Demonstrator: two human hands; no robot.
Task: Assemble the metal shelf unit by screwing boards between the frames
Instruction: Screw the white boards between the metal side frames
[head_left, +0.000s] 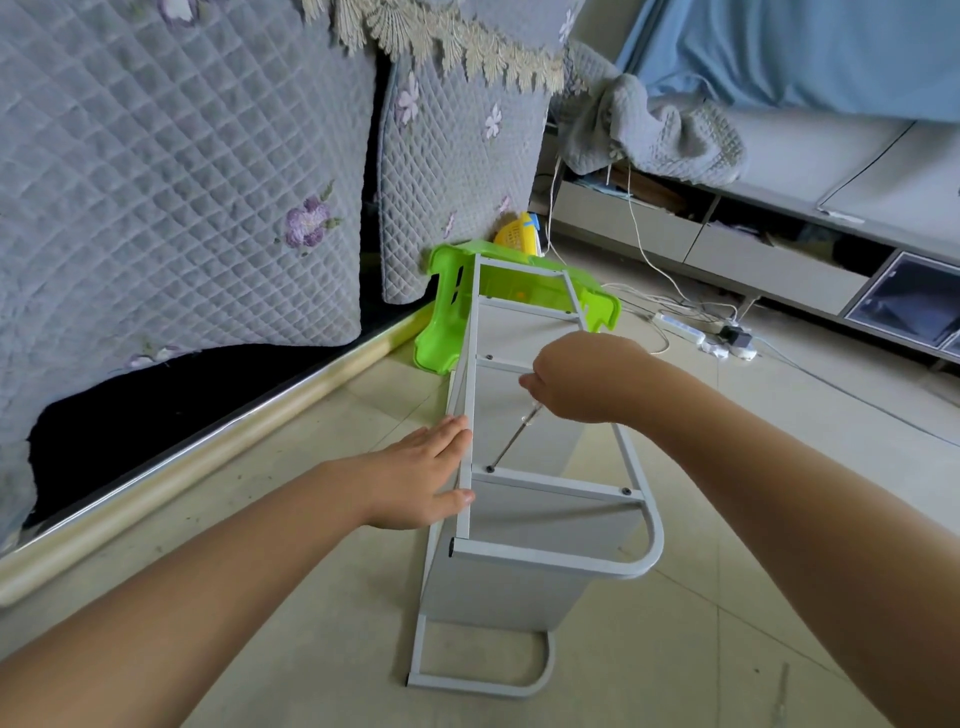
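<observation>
The grey metal shelf unit lies on its side on the tiled floor, its upper frame (550, 560) facing up with grey boards (524, 447) standing between the two frames. My left hand (415, 475) rests flat against the frame's left rail, fingers straight, thumb hooked at the rail. My right hand (582, 376) grips the clear handle of a screwdriver (511, 436). Its shaft slants down-left to a dark screw (491, 469) at the left end of a crossbar. Another screw (627, 490) sits at that crossbar's right end.
A green plastic stool (447, 312) lies tipped at the shelf's far end, a yellow basket (517, 236) behind it. A quilted sofa cover (182, 182) hangs at left. A low TV cabinet (727, 249), white cables and a power strip (701, 335) lie at right.
</observation>
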